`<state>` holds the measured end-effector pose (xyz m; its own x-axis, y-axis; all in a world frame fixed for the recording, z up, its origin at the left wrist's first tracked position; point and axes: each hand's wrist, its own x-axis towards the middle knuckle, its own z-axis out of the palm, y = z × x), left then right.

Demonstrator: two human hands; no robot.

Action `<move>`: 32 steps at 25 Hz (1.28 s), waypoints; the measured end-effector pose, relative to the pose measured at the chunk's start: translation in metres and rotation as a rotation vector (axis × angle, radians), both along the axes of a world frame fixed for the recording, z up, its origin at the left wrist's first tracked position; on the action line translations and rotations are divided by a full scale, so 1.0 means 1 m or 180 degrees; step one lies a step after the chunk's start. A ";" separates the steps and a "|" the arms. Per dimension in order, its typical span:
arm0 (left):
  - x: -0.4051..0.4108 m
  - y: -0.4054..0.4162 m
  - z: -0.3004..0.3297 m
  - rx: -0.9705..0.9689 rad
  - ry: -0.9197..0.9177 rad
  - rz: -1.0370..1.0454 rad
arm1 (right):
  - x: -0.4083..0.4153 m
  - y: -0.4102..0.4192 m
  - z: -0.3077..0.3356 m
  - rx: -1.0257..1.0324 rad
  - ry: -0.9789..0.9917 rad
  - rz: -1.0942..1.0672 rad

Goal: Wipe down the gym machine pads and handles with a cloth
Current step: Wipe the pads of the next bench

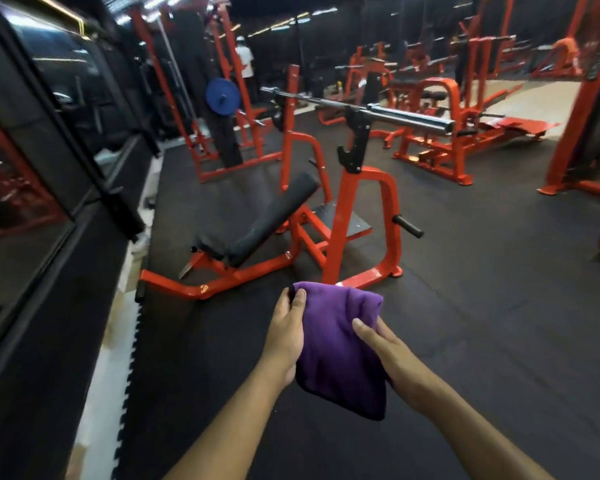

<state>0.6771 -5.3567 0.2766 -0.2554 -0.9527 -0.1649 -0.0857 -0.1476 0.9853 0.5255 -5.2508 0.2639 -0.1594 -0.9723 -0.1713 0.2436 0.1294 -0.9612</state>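
A folded purple cloth [340, 348] hangs between my two hands in the lower middle of the head view. My left hand [286, 336] holds its left edge with the thumb laid over the top corner. My right hand [383, 351] grips the right edge, thumb on the front. Just beyond stands an orange incline bench; its long black back pad [274, 218] slopes up to the right and its black seat pad [208, 242] sits lower left. A black peg handle [407, 226] sticks out of the frame's right upright. A steel barbell [388, 114] rests on the rack hooks above.
Black rubber flooring [465, 289] spreads to the right and front. A dark mirrored wall [49, 150] runs along the left. Other orange machines [440, 133] stand behind the bench, with a blue weight plate [222, 96] on a rack. A person in white [245, 57] stands far back.
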 end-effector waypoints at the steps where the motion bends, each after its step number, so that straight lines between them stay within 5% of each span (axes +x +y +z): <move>1: 0.007 -0.013 0.002 -0.0055 -0.0063 0.0028 | 0.004 -0.019 0.001 0.0049 0.0045 -0.0067; 6: 0.046 -0.090 -0.014 -0.0079 -0.0373 0.0202 | 0.033 -0.126 0.003 0.0228 0.0016 -0.0441; 13: 0.088 -0.205 -0.032 0.0442 0.0104 0.0798 | 0.092 -0.273 0.006 0.0214 0.0209 -0.0094; 27: 0.192 -0.485 -0.095 0.0290 -0.0616 0.1001 | 0.140 -0.583 -0.046 0.0588 0.0215 -0.0178; 32: 0.257 -0.600 -0.106 0.0256 -0.1488 0.0891 | 0.160 -0.716 -0.064 0.0802 0.0145 -0.0204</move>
<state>0.9342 -5.9564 0.1706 0.1240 -0.9534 -0.2752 -0.4583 -0.3010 0.8363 0.6851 -5.9669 0.1996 -0.2325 -0.8875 -0.3979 0.2161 0.3518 -0.9108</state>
